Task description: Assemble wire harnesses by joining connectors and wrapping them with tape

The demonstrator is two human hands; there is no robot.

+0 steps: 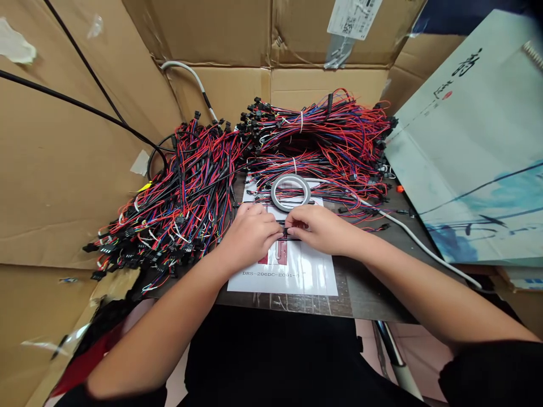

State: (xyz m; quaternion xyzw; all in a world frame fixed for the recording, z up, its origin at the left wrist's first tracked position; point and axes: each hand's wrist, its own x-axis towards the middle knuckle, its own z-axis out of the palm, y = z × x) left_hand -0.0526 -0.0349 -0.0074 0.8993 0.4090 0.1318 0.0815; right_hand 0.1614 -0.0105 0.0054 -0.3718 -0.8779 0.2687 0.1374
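My left hand (pixel 254 233) and my right hand (pixel 316 227) meet over a printed white sheet (pixel 282 282). Their fingertips pinch a dark section of a thin wire harness (pixel 285 230), mostly covered by the fingers. Just beyond the fingers, a roll of narrow grey tape (pixel 274 195) lies flat on wires and the sheet. Red, blue and black wire harnesses (pixel 309 164), tied with a white band, lie behind the roll. More loose harnesses with black connectors (pixel 190 192) are heaped beside my left hand.
A larger tied bundle (pixel 335 121) lies at the back. Cardboard walls (pixel 220 34) enclose the back and left. A pale painted board (pixel 479 141) leans at the right. A white cable (pixel 416 240) crosses the dark table (pixel 373 291); black cables (pixel 85 102) hang at left.
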